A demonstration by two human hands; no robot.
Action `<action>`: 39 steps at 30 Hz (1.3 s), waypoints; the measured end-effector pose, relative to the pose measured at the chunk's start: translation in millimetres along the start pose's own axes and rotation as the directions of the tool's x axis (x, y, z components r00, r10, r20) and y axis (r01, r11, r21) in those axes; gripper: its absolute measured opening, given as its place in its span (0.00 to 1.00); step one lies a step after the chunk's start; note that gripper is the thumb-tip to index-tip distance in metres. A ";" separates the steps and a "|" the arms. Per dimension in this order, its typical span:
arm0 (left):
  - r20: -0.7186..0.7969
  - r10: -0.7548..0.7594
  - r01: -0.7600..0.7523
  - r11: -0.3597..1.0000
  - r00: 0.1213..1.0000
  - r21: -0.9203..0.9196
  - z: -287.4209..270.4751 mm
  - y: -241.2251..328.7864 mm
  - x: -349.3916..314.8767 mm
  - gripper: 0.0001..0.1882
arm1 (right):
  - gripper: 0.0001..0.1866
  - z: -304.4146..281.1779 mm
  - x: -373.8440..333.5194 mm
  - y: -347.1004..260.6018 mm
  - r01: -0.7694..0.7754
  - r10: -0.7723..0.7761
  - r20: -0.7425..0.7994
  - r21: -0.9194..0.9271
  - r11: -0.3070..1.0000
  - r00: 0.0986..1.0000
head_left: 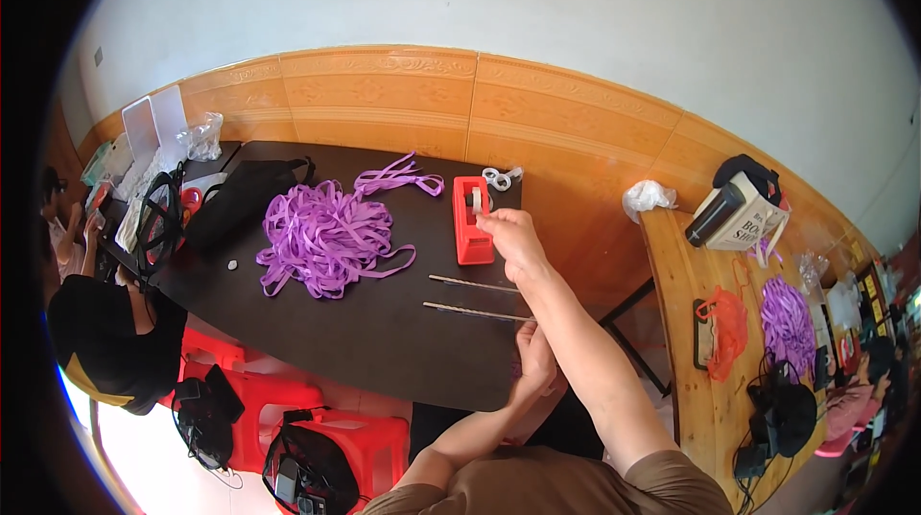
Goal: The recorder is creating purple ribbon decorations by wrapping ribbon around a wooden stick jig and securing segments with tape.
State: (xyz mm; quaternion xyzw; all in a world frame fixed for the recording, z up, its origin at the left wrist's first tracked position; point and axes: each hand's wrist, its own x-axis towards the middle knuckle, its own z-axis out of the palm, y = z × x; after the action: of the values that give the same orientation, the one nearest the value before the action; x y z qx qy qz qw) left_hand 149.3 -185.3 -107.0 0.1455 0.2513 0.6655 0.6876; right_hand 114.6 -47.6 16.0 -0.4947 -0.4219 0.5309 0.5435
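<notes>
My right hand (515,245) reaches over a red tape dispenser (474,248) with a pale tape roll (475,200) in it. Its fingers are closed together beside the roll, and any strip of tape between them is too small to see. At the table's right edge my left hand (537,359) is closed, its thumb upward near the end of a thin rod (470,311). What it grips is hidden by the hand and my right forearm. A second thin rod (465,281) lies roughly parallel on the dark table (384,352).
A heap of purple ribbon (326,237) covers the table's middle, with a smaller bundle (398,176) behind it. White-handled scissors (499,178) lie past the dispenser. A black bag (245,198) is left. Red stools (374,433) stand in front; a wooden table (686,275) is right.
</notes>
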 end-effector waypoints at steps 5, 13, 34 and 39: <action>0.068 0.131 -0.140 0.979 0.989 0.150 -6.1 9.4 -6.3 0.08 | 0.06 0.8 -24.7 37.3 0.055 -0.078 -0.089 -0.232 0.971 0.993; 0.101 0.009 -0.063 0.833 0.995 0.550 -17.7 8.7 -4.5 0.12 | 0.05 1.0 -37.9 37.9 0.005 -0.014 -0.075 -0.125 0.992 0.997; 0.062 0.045 -0.060 0.960 0.997 0.272 -38.8 -24.9 11.0 0.07 | 0.15 -3.5 -15.7 78.3 0.113 -0.262 -0.245 -0.494 0.862 0.933; 0.049 0.010 -0.019 0.983 0.999 0.184 -35.1 -25.4 9.6 0.08 | 0.11 -25.7 -16.6 69.0 0.302 -0.366 -0.015 -0.536 0.788 0.930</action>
State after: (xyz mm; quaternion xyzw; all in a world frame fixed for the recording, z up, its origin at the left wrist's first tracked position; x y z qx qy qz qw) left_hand 151.6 -182.3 -151.2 0.2264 0.2943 0.6406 0.6721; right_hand 127.5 -70.1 -54.8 -0.5719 -0.5986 0.2606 0.4967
